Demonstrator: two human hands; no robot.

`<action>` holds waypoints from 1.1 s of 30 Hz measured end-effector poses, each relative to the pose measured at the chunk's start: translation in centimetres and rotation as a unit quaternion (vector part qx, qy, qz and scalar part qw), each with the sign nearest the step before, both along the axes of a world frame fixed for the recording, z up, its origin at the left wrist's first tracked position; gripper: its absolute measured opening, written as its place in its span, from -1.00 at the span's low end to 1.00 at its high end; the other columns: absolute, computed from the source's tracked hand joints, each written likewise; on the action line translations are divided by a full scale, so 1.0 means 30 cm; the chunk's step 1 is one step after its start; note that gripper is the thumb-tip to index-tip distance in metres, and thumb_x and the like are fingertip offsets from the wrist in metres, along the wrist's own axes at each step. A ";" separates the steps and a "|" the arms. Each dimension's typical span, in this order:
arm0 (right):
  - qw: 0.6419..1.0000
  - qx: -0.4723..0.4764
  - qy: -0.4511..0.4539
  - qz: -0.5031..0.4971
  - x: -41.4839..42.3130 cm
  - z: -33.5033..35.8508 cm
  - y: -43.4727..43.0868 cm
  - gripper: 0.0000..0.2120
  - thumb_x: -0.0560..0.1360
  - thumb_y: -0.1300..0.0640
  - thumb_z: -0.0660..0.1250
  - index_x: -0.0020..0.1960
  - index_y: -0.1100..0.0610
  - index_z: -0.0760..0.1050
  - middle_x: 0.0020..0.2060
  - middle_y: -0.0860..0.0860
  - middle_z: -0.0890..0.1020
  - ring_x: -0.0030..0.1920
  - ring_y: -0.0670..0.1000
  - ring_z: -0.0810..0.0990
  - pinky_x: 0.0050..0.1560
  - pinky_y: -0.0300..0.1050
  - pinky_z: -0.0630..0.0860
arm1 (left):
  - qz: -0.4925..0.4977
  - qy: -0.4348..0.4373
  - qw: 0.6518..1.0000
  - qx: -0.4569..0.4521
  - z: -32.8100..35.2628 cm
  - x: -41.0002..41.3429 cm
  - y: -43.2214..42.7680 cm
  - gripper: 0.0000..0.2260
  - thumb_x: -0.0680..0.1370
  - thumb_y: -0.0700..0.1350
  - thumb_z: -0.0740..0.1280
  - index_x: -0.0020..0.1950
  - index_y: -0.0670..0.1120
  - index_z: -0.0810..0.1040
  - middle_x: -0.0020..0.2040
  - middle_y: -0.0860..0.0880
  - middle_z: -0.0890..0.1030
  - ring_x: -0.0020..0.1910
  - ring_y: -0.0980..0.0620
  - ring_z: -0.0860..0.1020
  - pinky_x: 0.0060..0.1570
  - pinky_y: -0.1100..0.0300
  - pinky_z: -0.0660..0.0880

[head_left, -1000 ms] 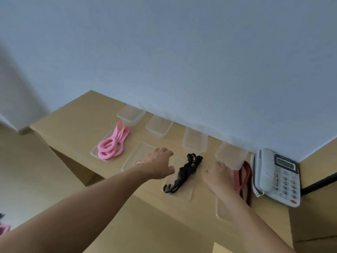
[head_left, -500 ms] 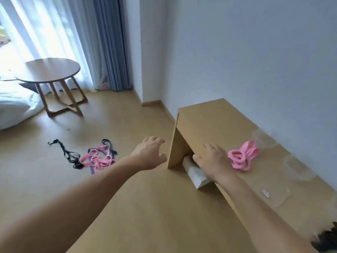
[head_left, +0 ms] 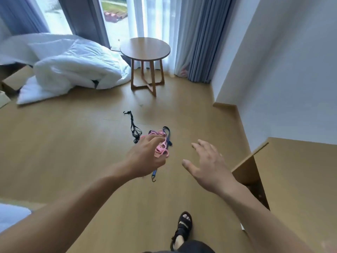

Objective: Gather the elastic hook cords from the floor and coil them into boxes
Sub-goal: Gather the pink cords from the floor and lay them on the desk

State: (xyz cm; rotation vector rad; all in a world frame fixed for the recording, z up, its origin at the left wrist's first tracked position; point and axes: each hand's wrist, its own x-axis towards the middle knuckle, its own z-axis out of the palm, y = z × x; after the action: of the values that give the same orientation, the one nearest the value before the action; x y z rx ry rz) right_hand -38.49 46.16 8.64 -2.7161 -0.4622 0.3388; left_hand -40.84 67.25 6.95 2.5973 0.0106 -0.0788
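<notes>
Elastic hook cords point(head_left: 160, 143) lie in a loose tangle on the floor point(head_left: 73, 143), beyond both outstretched hands. The left hand point(head_left: 145, 156) is relaxed, fingers loosely curled and holding nothing. In this view it overlaps the near edge of the tangle, and whether it touches a cord cannot be determined. The right hand point(head_left: 209, 168) is released, fingers spread with the palm turned down, well apart from the cords on their right side.

The tangle holds pink cords point(head_left: 161, 149) and a blue cord point(head_left: 166, 133) whose hooked end point(head_left: 154, 177) shows below the left hand. A black cord point(head_left: 134, 127) stretches from the tangle's left side towards the window, ending in a hook.

A foot in a black sandal point(head_left: 184, 227) stands on the floor below the hands. The corner of a wooden table point(head_left: 300, 179) is at the right, against the white wall. Farther off are a round side table point(head_left: 145, 49), a crumpled white duvet point(head_left: 73, 70) and grey-blue curtains point(head_left: 198, 39).
</notes>
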 end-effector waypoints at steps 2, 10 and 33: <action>0.999 0.002 0.008 0.035 0.093 -0.001 0.027 -0.34 0.56 -0.25 0.17 0.56 0.02 0.15 0.56 -0.02 0.13 0.56 -0.01 0.03 0.52 0.09 0.07 | 0.027 0.004 1.000 -0.004 0.003 0.056 0.033 -0.53 0.55 -0.01 0.37 0.44 -0.05 0.42 0.42 0.01 0.43 0.42 0.01 0.33 0.37 0.18 0.27; 0.990 0.013 0.029 0.140 0.425 0.005 0.135 -0.38 0.56 -0.22 0.20 0.53 0.00 0.21 0.54 -0.07 0.19 0.54 -0.06 0.06 0.50 0.00 0.08 | 0.129 0.007 0.990 -0.052 -0.003 0.237 0.122 -0.55 0.54 -0.04 0.38 0.43 -0.01 0.43 0.39 0.06 0.45 0.30 0.16 0.37 0.14 0.54 0.14; 0.961 -0.070 0.248 0.104 1.371 -1.189 0.842 -0.52 0.55 -0.14 0.26 0.40 0.04 0.38 0.34 -0.02 0.44 0.39 0.04 0.33 0.38 0.05 0.33 | 0.222 0.312 0.912 -0.144 -1.253 1.167 0.673 -0.55 0.56 0.00 0.30 0.43 -0.06 0.41 0.39 -0.04 0.48 0.35 -0.01 0.46 0.31 0.12 0.39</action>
State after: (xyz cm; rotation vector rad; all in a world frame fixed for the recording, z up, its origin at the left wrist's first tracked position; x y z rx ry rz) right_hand 2.64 71.43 -27.03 -2.5784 -0.5899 1.1133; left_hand -5.82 87.45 -30.63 2.1107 0.7538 -0.6828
